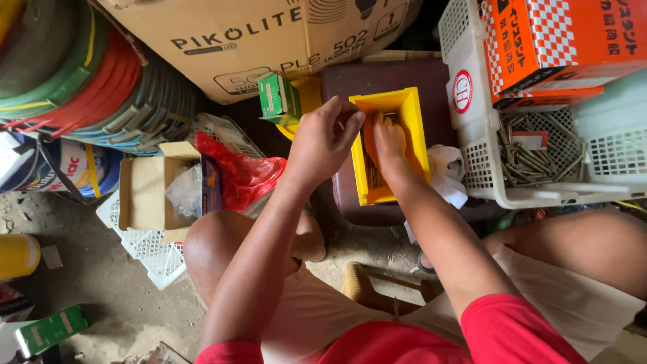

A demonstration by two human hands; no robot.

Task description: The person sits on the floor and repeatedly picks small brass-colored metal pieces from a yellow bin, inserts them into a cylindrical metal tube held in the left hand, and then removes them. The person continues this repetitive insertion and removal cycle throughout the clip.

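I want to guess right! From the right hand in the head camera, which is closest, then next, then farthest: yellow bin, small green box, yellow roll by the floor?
1. Yellow bin: right hand is in it.
2. Small green box: up left, past the left hand.
3. Yellow roll: far left edge.

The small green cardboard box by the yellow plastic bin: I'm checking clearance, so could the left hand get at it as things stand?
Probably yes. The left hand sits at the yellow plastic bin's rim, right beside the small green cardboard box, with nothing showing between them. Whether the hand holds anything is unclear.
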